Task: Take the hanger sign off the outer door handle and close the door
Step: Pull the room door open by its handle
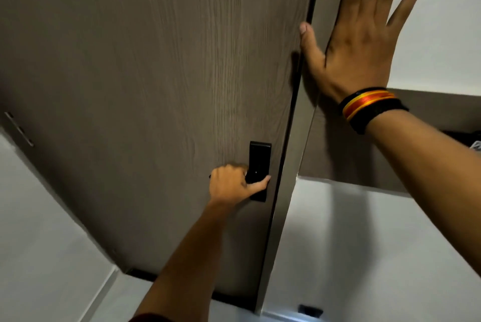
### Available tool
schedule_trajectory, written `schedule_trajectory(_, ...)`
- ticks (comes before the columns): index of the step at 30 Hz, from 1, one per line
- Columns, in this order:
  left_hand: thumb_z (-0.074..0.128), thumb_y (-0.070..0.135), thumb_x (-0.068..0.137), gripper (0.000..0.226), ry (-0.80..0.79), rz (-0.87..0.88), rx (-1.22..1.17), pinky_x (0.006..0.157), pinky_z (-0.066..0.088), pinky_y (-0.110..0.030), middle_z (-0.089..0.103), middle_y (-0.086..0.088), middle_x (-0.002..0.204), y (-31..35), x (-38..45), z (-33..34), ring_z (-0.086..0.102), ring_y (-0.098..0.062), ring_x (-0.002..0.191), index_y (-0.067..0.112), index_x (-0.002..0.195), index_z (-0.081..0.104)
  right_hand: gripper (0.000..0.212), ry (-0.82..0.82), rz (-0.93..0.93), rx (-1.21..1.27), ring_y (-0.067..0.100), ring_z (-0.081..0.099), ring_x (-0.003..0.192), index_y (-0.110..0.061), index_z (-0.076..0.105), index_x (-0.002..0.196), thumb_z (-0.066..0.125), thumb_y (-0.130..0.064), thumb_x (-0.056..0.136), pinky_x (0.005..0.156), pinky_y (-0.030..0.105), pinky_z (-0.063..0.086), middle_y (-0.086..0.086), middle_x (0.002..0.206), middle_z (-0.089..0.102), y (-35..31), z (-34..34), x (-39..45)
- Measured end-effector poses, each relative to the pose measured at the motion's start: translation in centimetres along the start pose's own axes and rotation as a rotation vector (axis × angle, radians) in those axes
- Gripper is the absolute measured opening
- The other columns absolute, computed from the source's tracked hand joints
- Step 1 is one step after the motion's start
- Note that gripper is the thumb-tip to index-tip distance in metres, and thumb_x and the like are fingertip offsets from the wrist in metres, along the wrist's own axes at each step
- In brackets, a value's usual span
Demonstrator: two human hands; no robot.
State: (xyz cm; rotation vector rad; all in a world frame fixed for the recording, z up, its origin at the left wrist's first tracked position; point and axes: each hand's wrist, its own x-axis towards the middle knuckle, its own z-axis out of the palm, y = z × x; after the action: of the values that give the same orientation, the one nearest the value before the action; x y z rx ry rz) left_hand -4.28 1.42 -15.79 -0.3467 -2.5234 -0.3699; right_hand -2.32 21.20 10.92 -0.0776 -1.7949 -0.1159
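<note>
A brown wood-grain door (156, 74) fills the left and middle of the head view. A black lock plate (259, 157) sits low on it near its right edge. My left hand (234, 183) is closed around the black handle at that plate, and the handle is mostly hidden under my fingers. My right hand (361, 35) lies flat with fingers spread on the brown door frame (309, 139), thumb touching the door's edge. A red, yellow and black thread band is on my right wrist. No hanger sign is in view.
White wall (447, 35) lies to the right of the frame, and a white surface (377, 243) is below it. A small black block (311, 310) sits near the floor at the frame's foot. A metal hinge (19, 129) shows at the far left.
</note>
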Motion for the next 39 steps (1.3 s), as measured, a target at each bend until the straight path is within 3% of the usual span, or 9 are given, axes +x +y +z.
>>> schedule_trajectory(5,0.052,0.08,0.078,0.069,0.106,-0.111,-0.2,0.048,0.011,-0.014,0.015,0.015,0.041,1.0,-1.0,1.4,0.018,-0.003,0.035,0.027,0.05,0.018,0.089,-0.101,0.031,0.04,0.043,0.023,0.154,-0.006,0.03,0.16,0.026,-0.071,0.099,0.122,0.066,0.01,0.025,0.166,0.029,0.2,0.2,-0.6)
schedule_trajectory(13,0.062,0.063,0.087,0.056,0.229,-0.299,-0.477,0.045,0.03,-0.02,0.05,0.006,0.043,2.9,-2.7,5.4,0.043,-0.013,0.04,0.022,0.05,0.052,0.084,-0.045,0.035,0.029,0.043,0.028,0.152,-0.005,0.034,0.158,0.026,-0.067,0.102,0.121,0.067,0.013,0.025,0.163,0.034,0.1,0.5,-0.6)
schedule_trajectory(17,0.063,0.06,0.088,0.049,0.247,-0.266,-0.503,0.045,0.025,-0.014,0.044,0.015,0.048,2.7,-3.3,4.9,0.039,-0.005,0.041,0.029,0.054,0.048,0.07,0.064,0.03,0.047,0.048,0.035,0.147,-0.002,0.042,0.153,0.033,-0.053,0.107,0.118,0.07,0.019,0.027,0.158,0.043,0.0,0.6,-0.7)
schedule_trajectory(22,0.059,0.065,0.087,0.046,0.207,-0.277,-0.636,0.043,0.042,-0.017,0.052,0.017,0.052,2.7,-5.3,3.4,0.053,0.0,0.047,0.027,0.062,0.061,0.059,0.065,0.031,0.062,0.047,0.03,0.15,-0.006,0.036,0.157,0.031,-0.04,0.109,0.119,0.069,0.018,0.023,0.163,0.037,0.3,0.4,-0.4)
schedule_trajectory(25,0.059,0.07,0.083,0.042,0.166,-0.305,-0.639,0.046,0.036,-0.006,0.047,0.023,0.048,2.6,-6.6,2.1,0.05,0.01,0.048,0.033,0.063,0.059,0.059,0.027,0.005,0.022,0.04,0.026,0.154,-0.009,0.028,0.161,0.025,-0.039,0.109,0.12,0.067,0.016,0.019,0.167,0.031,0.3,0.3,-0.1)
schedule_trajectory(28,0.059,0.077,0.077,0.05,0.119,-0.39,-0.634,0.049,0.039,-0.019,0.047,0.018,0.044,2.8,-7.8,0.9,0.048,0.002,0.044,0.035,0.052,0.051,0.058,0.009,-0.021,0.039,0.038,0.024,0.155,-0.01,0.024,0.162,0.022,-0.037,0.11,0.121,0.066,0.016,0.017,0.168,0.028,0.4,0.0,0.0)
schedule_trajectory(30,0.061,0.079,0.073,0.051,0.143,-0.446,-0.638,0.05,0.034,-0.018,0.051,0.016,0.042,3.0,-8.7,0.0,0.052,0.0,0.043,0.037,0.046,0.049,0.058,-0.022,-0.035,0.076,0.037,0.021,0.156,-0.01,0.021,0.162,0.023,-0.035,0.11,0.122,0.065,0.014,0.016,0.17,0.025,0.6,-0.2,0.1)
schedule_trajectory(34,0.062,0.078,0.069,0.014,0.218,-0.484,-0.623,0.05,0.029,-0.016,0.056,0.049,0.07,3.5,-10.4,-2.0,0.055,-0.003,0.052,0.066,0.065,0.057,0.06,-0.133,-0.076,0.132,0.033,0.014,0.158,-0.01,0.014,0.164,0.021,-0.037,0.11,0.125,0.062,0.013,0.014,0.172,0.017,1.0,-0.9,-0.4)
schedule_trajectory(39,0.067,0.074,0.075,0.048,0.15,-0.375,-0.547,0.046,0.031,-0.013,0.058,0.025,0.051,1.4,-13.0,-4.0,0.049,-0.004,0.042,0.041,0.047,0.046,0.063,-0.224,-0.015,0.357,0.029,0.012,0.159,-0.007,0.014,0.164,0.032,-0.023,0.105,0.127,0.06,0.012,0.015,0.172,0.018,0.4,-3.2,-2.4)
